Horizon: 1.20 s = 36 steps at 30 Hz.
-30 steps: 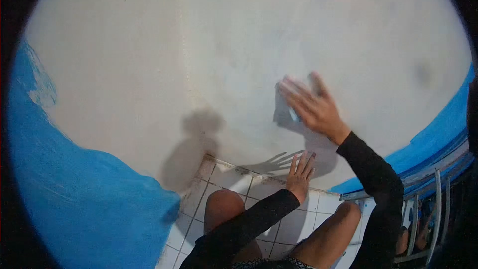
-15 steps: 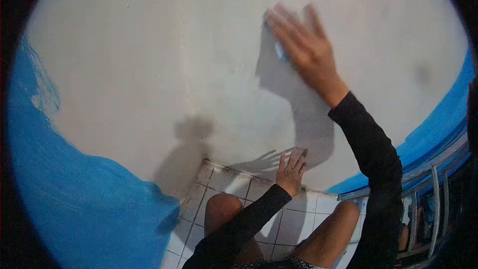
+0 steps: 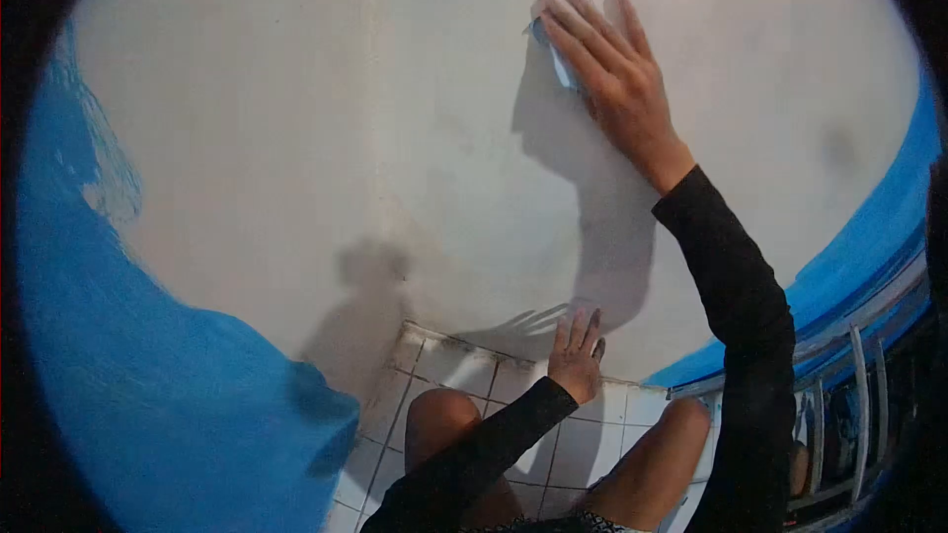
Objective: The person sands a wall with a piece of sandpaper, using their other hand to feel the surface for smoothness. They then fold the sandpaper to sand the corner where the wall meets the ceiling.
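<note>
High on the pale wall [image 3: 474,188], my right hand [image 3: 617,69] presses a thin, pale blue flat piece [image 3: 563,69] against the surface. Its fingers lie stretched over the piece and the thumb side stands apart; most of the piece is hidden beneath the palm, so its kind cannot be made out. My left hand [image 3: 575,360] is low down, with fingers spread and nothing visible in them. Its fingertips reach the foot of the wall, just above the tiled floor.
Blue paint [image 3: 178,365] covers the lower wall at left, with a ragged edge. More blue [image 3: 859,237] shows at right. White floor tiles [image 3: 523,380] lie around my knees [image 3: 444,419]. A metal rack [image 3: 859,415] stands at lower right, and a wall corner runs vertically left of centre.
My right hand has slid slightly upward along the wall with the pale blue piece, and its blur is gone. My left hand has dropped slightly; the view has shifted a little.
</note>
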Each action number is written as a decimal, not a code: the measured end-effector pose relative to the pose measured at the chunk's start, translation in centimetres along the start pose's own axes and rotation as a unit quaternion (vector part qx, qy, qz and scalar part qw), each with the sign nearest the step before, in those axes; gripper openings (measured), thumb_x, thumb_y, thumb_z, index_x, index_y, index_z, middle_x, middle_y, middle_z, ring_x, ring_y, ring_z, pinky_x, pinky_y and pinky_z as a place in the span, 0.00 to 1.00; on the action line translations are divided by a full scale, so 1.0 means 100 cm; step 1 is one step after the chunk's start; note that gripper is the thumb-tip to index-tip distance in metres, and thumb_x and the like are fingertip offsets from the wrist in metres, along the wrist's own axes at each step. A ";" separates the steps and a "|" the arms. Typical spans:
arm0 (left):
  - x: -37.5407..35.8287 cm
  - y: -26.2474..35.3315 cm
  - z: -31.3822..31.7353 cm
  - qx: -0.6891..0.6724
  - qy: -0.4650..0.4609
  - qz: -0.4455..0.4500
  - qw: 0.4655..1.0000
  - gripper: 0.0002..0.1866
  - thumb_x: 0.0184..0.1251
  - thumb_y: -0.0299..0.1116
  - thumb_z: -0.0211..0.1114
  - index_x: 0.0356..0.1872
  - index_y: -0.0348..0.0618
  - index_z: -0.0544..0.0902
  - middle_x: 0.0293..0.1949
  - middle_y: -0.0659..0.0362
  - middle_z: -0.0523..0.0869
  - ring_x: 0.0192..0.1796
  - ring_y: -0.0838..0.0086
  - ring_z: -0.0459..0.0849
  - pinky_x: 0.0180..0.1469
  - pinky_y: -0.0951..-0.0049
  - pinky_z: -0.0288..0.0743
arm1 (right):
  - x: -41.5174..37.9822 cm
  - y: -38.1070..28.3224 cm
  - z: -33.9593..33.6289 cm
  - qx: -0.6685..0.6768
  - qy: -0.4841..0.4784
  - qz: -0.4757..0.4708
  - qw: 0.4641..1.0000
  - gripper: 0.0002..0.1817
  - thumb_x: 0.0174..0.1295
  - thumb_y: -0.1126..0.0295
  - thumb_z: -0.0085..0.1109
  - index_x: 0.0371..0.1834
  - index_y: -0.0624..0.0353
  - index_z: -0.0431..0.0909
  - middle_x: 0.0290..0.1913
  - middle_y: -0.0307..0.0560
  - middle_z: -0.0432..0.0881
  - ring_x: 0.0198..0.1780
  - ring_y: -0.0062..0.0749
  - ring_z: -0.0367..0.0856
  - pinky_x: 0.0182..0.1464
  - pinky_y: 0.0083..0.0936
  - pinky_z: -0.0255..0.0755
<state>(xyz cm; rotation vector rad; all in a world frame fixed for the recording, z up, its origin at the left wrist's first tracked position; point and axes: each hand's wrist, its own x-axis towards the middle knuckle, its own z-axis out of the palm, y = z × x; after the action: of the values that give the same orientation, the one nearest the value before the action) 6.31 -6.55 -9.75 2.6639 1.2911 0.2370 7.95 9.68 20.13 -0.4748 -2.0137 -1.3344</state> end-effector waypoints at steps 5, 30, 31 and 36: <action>0.001 0.004 0.011 0.042 -0.034 -0.014 0.998 0.35 0.67 0.49 0.61 0.73 0.47 0.70 0.81 0.41 0.44 0.81 0.41 0.37 0.76 0.34 0.33 | -0.027 -0.034 0.013 0.057 -0.065 -0.082 0.993 0.20 0.67 0.69 0.58 0.62 0.52 0.77 0.72 0.41 0.73 0.75 0.30 0.67 0.82 0.46 0.50; 0.024 0.003 0.026 -0.017 0.058 -0.060 0.996 0.29 0.73 0.41 0.54 0.71 0.38 0.71 0.81 0.42 0.38 0.81 0.42 0.36 0.76 0.35 0.38 | -0.035 -0.057 0.014 0.119 -0.110 -0.082 0.983 0.21 0.63 0.69 0.57 0.61 0.51 0.79 0.72 0.37 0.72 0.76 0.30 0.64 0.83 0.53 0.42; 0.020 0.000 0.025 -0.012 0.046 -0.047 0.998 0.30 0.72 0.42 0.56 0.71 0.38 0.71 0.81 0.41 0.38 0.81 0.42 0.36 0.76 0.35 0.38 | -0.027 -0.052 0.014 0.087 -0.095 -0.067 0.989 0.22 0.64 0.68 0.58 0.62 0.50 0.78 0.72 0.36 0.72 0.76 0.29 0.65 0.83 0.52 0.41; 0.026 -0.001 0.052 0.008 0.178 -0.072 0.981 0.30 0.71 0.40 0.57 0.71 0.37 0.71 0.81 0.42 0.37 0.81 0.41 0.36 0.76 0.34 0.38 | -0.003 -0.035 0.010 0.023 -0.075 -0.018 0.997 0.24 0.65 0.67 0.58 0.66 0.45 0.74 0.72 0.34 0.72 0.76 0.25 0.65 0.84 0.51 0.39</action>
<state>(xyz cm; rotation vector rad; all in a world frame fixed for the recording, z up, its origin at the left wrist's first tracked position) 8.93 -4.85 -14.65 2.6056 1.5836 0.7108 5.70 9.14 17.33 -0.5346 -2.1802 -1.3036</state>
